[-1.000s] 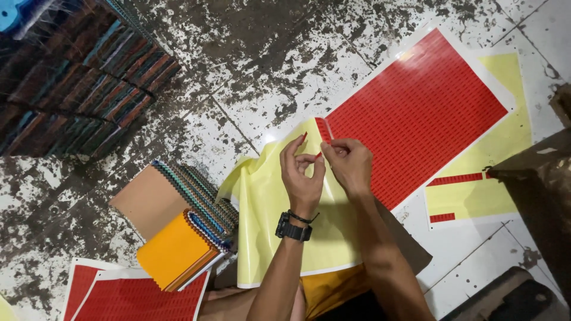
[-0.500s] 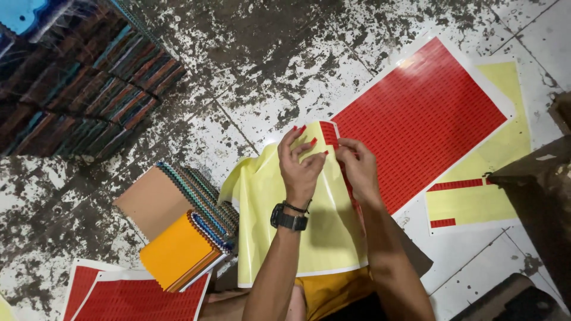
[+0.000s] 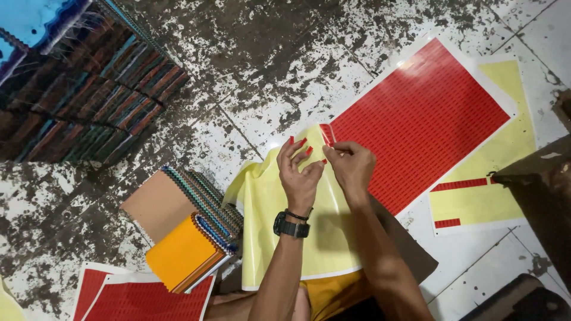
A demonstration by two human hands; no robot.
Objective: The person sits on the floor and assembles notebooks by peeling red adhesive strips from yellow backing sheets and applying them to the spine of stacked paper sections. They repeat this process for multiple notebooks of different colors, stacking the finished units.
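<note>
Red sticker sheet [image 3: 419, 119] on yellow backing [image 3: 297, 238], both hands [image 3: 327, 169] pinching its peeled corner, notebooks [image 3: 190, 229] left.

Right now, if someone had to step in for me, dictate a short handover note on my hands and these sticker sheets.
Left hand: small red stickers stuck on several fingertips, fingers meeting the right hand.
Right hand: pinching at the peeled edge of the red sticker sheet.
Sheet lies on the floor; its left end is stripped to bare yellow backing.
Done: that stripped stretch; a nearly used-up sheet lies to the right.
Left: most of the red sheet, plus more red sheets lower left.
Spiral notebooks are stacked beside the left forearm.
</note>
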